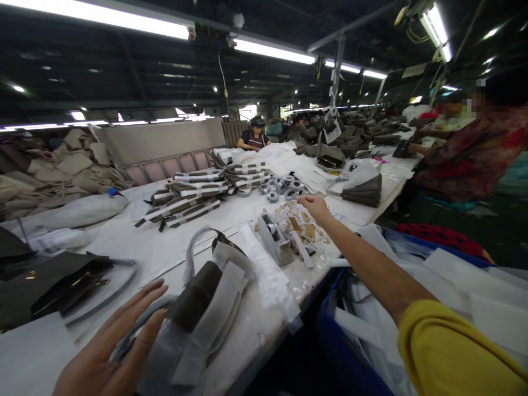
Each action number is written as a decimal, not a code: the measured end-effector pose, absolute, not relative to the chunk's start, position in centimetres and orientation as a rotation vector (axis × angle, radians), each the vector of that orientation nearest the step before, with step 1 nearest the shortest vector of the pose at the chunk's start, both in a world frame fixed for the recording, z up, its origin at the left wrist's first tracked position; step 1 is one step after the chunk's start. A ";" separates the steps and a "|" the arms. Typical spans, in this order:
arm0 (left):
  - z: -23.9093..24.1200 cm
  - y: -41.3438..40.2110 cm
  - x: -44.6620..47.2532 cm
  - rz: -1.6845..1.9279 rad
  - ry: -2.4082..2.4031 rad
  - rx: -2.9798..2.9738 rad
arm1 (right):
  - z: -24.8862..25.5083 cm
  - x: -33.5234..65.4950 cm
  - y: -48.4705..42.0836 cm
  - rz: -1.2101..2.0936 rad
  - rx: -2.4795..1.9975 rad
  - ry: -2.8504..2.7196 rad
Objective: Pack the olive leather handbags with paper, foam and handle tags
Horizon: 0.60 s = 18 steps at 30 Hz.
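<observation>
Bunching its fingertips by tan-and-white scraps (307, 226), the right hand (314, 208) shows no clear catch; the left hand (105, 355), spread, sits beside a wrapped olive handbag (196, 295) that a nudge could tip off the table (264, 335).

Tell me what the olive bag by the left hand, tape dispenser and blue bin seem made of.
Olive bag: perhaps leather or imitation leather, given its smooth, low sheen. Tape dispenser: probably grey plastic, judging by its even, moulded-looking shell. Blue bin: likely plastic, from its uniform colour; shadow hides the finish.
</observation>
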<state>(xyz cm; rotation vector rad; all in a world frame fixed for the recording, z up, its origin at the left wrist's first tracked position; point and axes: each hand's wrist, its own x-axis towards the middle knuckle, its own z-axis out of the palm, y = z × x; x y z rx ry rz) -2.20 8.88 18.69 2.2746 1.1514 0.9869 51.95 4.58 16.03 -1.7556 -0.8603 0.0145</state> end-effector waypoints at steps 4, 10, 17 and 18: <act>23.2 7.9 2.7 0.953 1.034 2.283 | 20.5 48.6 4.6 0.046 -1.582 -0.968; 25.2 8.6 12.4 0.830 0.595 2.057 | 25.1 39.1 3.4 0.269 -1.330 -1.220; 22.4 9.4 15.2 0.836 0.517 1.869 | 24.1 30.2 2.2 0.442 -1.230 -1.306; 22.2 9.3 14.7 0.842 0.516 1.849 | 23.5 29.5 2.1 0.475 -1.204 -1.287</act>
